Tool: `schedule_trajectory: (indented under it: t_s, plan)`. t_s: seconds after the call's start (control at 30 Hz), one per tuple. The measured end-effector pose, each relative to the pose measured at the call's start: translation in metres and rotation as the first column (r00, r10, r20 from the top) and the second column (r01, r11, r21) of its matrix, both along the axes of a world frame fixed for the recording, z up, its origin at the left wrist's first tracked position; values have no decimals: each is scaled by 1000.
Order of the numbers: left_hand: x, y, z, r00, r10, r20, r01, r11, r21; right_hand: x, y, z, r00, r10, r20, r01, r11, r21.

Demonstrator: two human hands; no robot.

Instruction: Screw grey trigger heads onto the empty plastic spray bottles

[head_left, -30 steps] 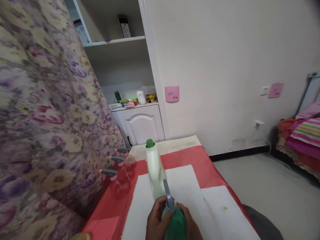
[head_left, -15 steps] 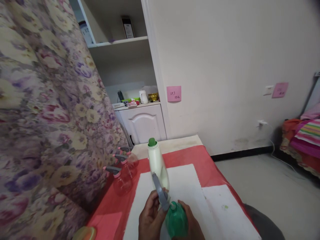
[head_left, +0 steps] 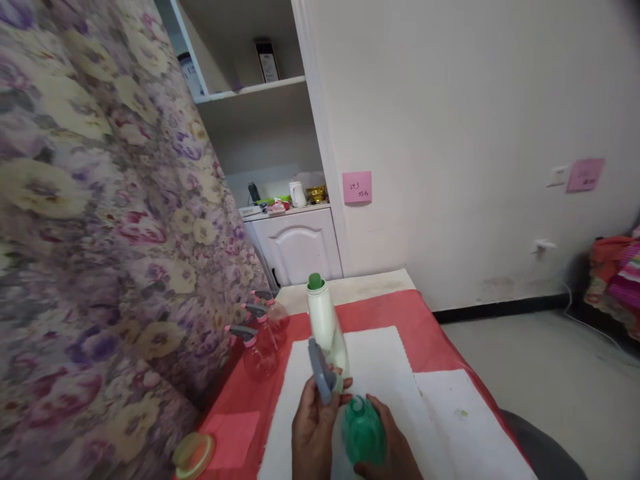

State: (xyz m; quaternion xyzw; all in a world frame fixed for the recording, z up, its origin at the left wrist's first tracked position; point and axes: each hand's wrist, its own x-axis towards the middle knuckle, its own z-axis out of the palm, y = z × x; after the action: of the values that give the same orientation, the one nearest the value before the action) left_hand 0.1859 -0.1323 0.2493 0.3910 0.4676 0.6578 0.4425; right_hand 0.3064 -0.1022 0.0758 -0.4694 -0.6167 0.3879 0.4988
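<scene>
My left hand (head_left: 314, 421) is closed on a grey spray head (head_left: 323, 375) with a pale collar. In my right hand (head_left: 395, 440) is a green see-through bottle (head_left: 364, 433), its open neck pointing up and away from me. The spray head and the bottle's neck are apart, side by side. Just beyond my hands a tall pale-green bottle (head_left: 326, 323) with a green cap part in its mouth stands on white paper (head_left: 380, 373).
Pink see-through spray bottles (head_left: 260, 360) with grey heads stand on the red tablecloth (head_left: 235, 413) at left, beside a flowered curtain (head_left: 125, 233). A round yellowish lid or dish (head_left: 194, 455) lies near left. White cabinet (head_left: 305, 253) behind.
The spray head has come away from the green bottle's neck, leaving a gap between them. My view has turned slightly left, so everything sits further right.
</scene>
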Motion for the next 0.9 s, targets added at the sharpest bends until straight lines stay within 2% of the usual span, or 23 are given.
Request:
schedule_trajectory:
  t_s: [0.07,0.2,0.3,0.43,0.57,0.67,0.73,0.8,0.9]
  plan:
    - [-1,-1,-5,999,-39,-29,39,999,18,2,-1,0,999,46,-3,-46,999,-2]
    - [-6,-2,-14,994,-95,-50,98,993,67,0,-3,-3,998,12,-58,-12,1000,0]
    - [-6,-3,-12,993,-110,-38,113,987,113,-2,-4,-7,996,22,-90,-21,1000,10]
    - [2,-10,2,988,-151,-34,154,976,154,0,-1,-14,994,39,-105,-38,999,19]
    - [5,-24,20,998,-46,-50,54,985,167,1,0,-20,986,71,-149,-67,997,35]
    - [-7,-32,30,983,17,-181,19,981,195,1,-1,-20,992,52,-115,-51,999,15]
    - [-22,-32,33,939,37,-342,35,979,200,2,-3,-19,997,42,-65,-41,999,12]
    - [-39,-26,33,842,42,-538,63,982,176,2,-4,-17,999,45,-28,-44,999,17]
    - [-62,-10,22,594,22,-804,104,989,104,2,-3,-18,999,45,-13,-45,999,5]
